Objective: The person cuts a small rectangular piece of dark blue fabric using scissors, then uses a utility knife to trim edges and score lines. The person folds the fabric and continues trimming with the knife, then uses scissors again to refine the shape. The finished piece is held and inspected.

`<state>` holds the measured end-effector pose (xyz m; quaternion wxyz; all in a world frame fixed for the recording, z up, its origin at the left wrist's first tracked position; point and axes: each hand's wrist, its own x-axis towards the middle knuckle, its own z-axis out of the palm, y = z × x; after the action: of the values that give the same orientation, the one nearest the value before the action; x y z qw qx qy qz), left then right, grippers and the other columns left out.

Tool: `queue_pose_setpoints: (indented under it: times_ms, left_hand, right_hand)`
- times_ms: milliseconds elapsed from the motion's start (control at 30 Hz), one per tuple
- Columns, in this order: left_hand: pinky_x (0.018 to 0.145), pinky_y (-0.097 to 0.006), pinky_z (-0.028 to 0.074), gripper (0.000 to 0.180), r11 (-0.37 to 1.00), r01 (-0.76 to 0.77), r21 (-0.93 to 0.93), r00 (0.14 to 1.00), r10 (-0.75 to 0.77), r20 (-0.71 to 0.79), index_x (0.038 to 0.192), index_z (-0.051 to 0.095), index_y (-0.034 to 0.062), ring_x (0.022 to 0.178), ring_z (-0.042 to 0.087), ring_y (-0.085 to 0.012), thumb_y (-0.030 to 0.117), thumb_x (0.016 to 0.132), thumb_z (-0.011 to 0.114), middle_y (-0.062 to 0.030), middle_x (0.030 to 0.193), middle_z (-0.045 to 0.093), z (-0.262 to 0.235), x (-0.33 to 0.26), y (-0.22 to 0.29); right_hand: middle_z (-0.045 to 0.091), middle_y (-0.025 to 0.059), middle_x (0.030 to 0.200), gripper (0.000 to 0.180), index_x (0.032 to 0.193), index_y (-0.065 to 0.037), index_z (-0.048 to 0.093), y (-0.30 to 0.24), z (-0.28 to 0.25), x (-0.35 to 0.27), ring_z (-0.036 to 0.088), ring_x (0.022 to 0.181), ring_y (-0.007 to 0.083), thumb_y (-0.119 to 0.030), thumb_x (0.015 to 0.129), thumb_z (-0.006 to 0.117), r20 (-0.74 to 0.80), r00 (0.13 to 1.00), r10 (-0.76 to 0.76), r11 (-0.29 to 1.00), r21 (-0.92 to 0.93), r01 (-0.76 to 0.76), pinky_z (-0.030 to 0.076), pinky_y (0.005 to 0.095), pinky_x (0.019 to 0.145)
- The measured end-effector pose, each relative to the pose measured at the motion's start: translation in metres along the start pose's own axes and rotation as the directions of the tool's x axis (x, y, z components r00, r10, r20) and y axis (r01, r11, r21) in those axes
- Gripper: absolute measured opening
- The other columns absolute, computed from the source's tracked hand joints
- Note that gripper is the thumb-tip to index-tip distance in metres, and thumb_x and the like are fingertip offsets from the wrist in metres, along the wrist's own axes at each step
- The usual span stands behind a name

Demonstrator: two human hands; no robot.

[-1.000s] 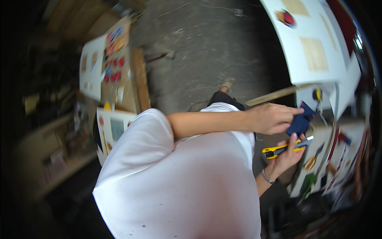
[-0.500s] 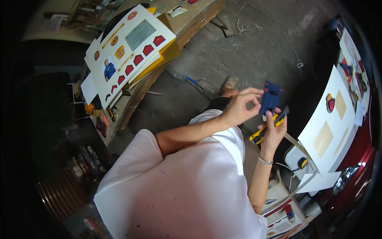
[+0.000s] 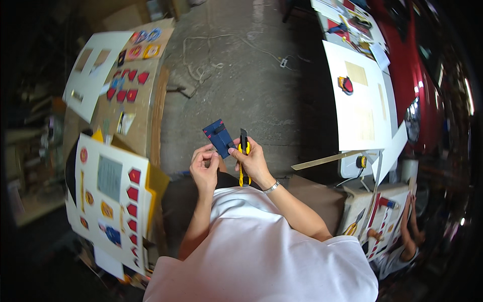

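In front of my body, my right hand point(image 3: 254, 163) grips a yellow and black utility knife point(image 3: 245, 166), its black end pointing away from me. The same hand's thumb presses on a flat dark blue piece point(image 3: 215, 135) with small red marks and a black strip across it. My left hand point(image 3: 205, 165) is at the near left edge of this piece, thumb and fingertips pinched together. Whatever lies between those fingertips is too small to make out.
On the left bench point(image 3: 146, 108) lie red shapes and badges; a white display board point(image 3: 113, 161) leans nearby. At right, a white board point(image 3: 347, 121) bears a badge, near a tape measure point(image 3: 361, 161) and wooden strip point(image 3: 322, 160). A cord point(image 3: 241, 38) crosses the floor. Another person point(image 3: 402, 251) works at lower right.
My body and view have turned, bringing both hands toward the middle. The knife and blue piece stay in my right hand; my left fingers have drawn into a tighter pinch.
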<state>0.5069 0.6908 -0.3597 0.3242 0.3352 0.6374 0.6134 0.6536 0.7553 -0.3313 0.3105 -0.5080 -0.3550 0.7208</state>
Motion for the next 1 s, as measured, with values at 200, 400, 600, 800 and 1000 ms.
queue_pose_setpoints:
  times_ms: [200,400,600,800,1000]
  left_hand:
    - [0.096,-0.038,0.053,0.008,0.950,-0.234,0.207,0.935,0.162,0.315,0.081,0.065,-0.0015,0.110,0.068,-0.0277,-0.004,0.084,0.072,-0.0206,0.120,0.070,0.025,0.094,0.034]
    - [0.099,-0.043,0.052,0.008,0.945,-0.315,0.086,0.688,0.165,0.706,0.080,0.067,-0.0001,0.116,0.068,-0.0313,0.001,0.081,0.074,-0.0172,0.121,0.074,0.116,0.113,0.054]
    - [0.114,-0.048,0.036,0.008,0.855,-0.511,-0.086,0.262,0.251,0.932,0.081,0.068,0.0053,0.129,0.061,-0.0299,0.009,0.082,0.074,-0.0079,0.123,0.074,0.233,0.050,0.042]
    - [0.118,-0.053,0.028,0.010,0.821,-0.530,-0.211,-0.043,0.223,0.974,0.082,0.068,0.0065,0.137,0.055,-0.0289,0.014,0.085,0.073,-0.0065,0.126,0.073,0.354,-0.063,-0.017]
    - [0.120,-0.057,0.023,0.009,0.795,-0.565,-0.218,-0.136,0.171,0.976,0.079,0.065,0.0087,0.138,0.055,-0.0291,0.014,0.082,0.072,-0.0063,0.124,0.073,0.476,-0.174,-0.116]
  right_hand:
    - [0.061,0.0001,0.077,0.029,0.113,-0.001,0.058,-0.038,0.013,0.033,0.058,0.050,0.0083,-0.007,0.092,0.077,-0.253,0.962,-0.105,0.983,0.118,0.138,0.048,0.0236,0.043]
    - [0.060,0.0008,0.085,0.030,0.114,-0.001,0.057,-0.040,-0.039,0.009,0.059,0.054,0.0081,-0.005,0.091,0.077,-0.609,0.778,-0.157,0.904,0.229,0.362,0.051,0.0229,0.045]
    - [0.062,0.0019,0.085,0.031,0.113,-0.002,0.057,-0.005,-0.126,-0.050,0.059,0.052,0.0090,-0.006,0.090,0.078,-0.882,0.463,-0.083,0.831,0.196,0.521,0.051,0.0236,0.044]
    - [0.060,0.0032,0.083,0.027,0.108,-0.001,0.059,0.061,-0.243,-0.095,0.057,0.047,0.0108,-0.009,0.091,0.078,-0.987,0.163,0.008,0.815,0.101,0.570,0.046,0.0254,0.041]
    - [0.061,0.0052,0.082,0.029,0.111,0.001,0.060,0.147,-0.405,-0.106,0.057,0.046,0.0121,-0.010,0.091,0.078,-0.989,0.091,0.115,0.871,0.144,0.469,0.047,0.0278,0.041]
